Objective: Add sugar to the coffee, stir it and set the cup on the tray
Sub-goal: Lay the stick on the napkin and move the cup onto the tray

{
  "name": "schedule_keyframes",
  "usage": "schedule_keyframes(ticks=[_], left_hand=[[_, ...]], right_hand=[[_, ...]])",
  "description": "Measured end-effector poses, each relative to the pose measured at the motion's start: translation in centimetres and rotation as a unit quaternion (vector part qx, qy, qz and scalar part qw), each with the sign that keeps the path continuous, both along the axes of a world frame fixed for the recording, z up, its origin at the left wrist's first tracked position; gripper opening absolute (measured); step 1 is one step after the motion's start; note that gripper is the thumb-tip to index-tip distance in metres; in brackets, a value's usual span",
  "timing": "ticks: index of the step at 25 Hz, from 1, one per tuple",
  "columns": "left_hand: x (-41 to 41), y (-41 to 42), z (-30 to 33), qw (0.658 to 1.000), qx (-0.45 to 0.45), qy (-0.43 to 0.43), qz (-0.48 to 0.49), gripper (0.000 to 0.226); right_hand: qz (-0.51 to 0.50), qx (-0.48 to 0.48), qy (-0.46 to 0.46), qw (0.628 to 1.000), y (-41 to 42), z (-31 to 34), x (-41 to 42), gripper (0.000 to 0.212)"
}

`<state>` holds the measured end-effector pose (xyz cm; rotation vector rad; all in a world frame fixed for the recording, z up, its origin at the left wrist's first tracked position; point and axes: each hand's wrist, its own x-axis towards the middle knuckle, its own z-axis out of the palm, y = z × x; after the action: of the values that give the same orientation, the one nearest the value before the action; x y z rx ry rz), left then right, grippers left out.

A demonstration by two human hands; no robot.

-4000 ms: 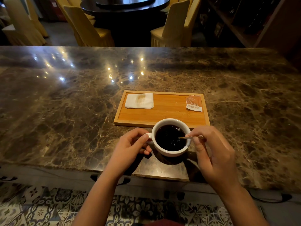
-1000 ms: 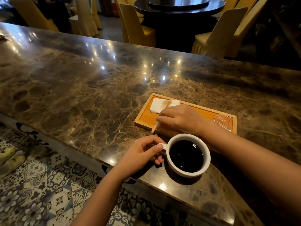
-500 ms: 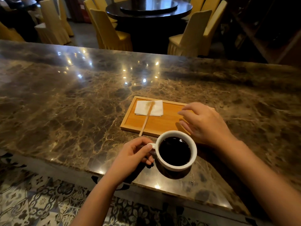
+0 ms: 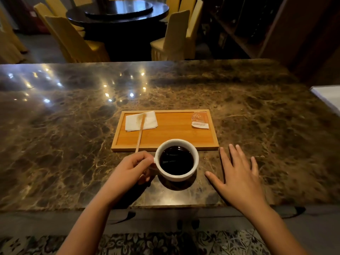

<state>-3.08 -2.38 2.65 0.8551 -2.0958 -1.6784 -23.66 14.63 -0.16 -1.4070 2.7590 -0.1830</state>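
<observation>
A white cup full of black coffee sits on the marble counter just in front of the wooden tray. My left hand pinches the cup's handle on its left side. Flat on the counter to the right of the cup rests my right hand, fingers spread and holding nothing. A wooden stir stick lies across the tray's left part, its tip on a folded white napkin. An opened sugar packet lies in the tray's far right corner.
The brown marble counter stretches wide to the left and behind the tray. Its near edge runs just below my wrists. A white object pokes in at the right edge. Yellow covered chairs and a dark round table stand beyond the counter.
My right hand laid the stir stick on the napkin and tray, then drew back empty and settled flat on the counter right of the cup. My left hand kept the handle.
</observation>
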Motion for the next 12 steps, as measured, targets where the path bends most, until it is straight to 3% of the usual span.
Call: schedule_keyframes(ticks=[4,8,12], left_hand=[[0.2,-0.1,0.1,1.000,-0.006,0.002,-0.027,0.025],[-0.3,0.7,-0.2,0.999,0.033,0.032,0.016,0.026],[-0.5,1.0,0.1,0.999,0.008,0.024,0.042,0.027]], right_hand=[[-0.012,0.003,-0.021,1.000,-0.1,0.0,0.0,0.099],[-0.018,0.000,-0.020,1.000,-0.1,0.0,0.1,0.095],[-0.018,-0.006,-0.017,1.000,-0.1,-0.1,0.1,0.094]])
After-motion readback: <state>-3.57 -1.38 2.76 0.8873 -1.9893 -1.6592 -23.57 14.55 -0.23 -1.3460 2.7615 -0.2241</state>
